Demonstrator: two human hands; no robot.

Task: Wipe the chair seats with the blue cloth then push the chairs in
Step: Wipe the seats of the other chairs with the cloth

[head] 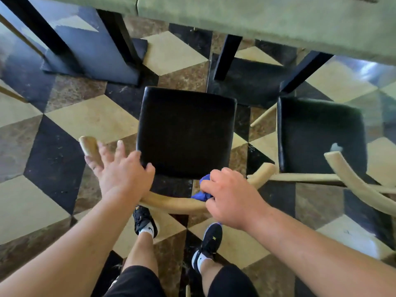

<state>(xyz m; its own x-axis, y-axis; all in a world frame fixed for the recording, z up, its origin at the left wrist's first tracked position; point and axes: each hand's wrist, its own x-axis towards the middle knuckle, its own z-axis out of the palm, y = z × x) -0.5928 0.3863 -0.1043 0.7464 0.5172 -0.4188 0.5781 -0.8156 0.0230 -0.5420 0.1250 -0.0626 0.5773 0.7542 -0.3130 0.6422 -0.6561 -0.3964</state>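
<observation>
Two bare forearms (64,249) reach in from the bottom edge, above black shorts (137,281) and two dark shoes (144,219) with white socks, which stand on a chequered floor (90,118) of cream, brown and black tiles

On the left, the left hand (122,174) lies over the left end of the middle chair's curved wooden back rail (171,203). Its fingers are spread and fairly straight, clasping nothing, and the thumb sits at the near-left corner of the black seat (186,131). The right hand (230,200) is curled tight round the blue cloth (203,189), knuckles up, and rests on the same rail toward its right side. Only a small bright-blue crumple of the cloth pokes out past the fingers, the bulk hidden in the fist. It sits over the rail just behind the seat's near edge; whether it touches the seat I cannot tell

Counted, there are two chairs, one cloth and two hands. Each chair has a square, glossy black padded seat and a pale bent-wood rail. The second chair (319,136) stands just to the right, a strip of floor between the seats. Both seats lie in full view below a green tabletop (257,20) on dark legs (226,56). One flat dark pedestal base (92,58) sits at upper left
</observation>
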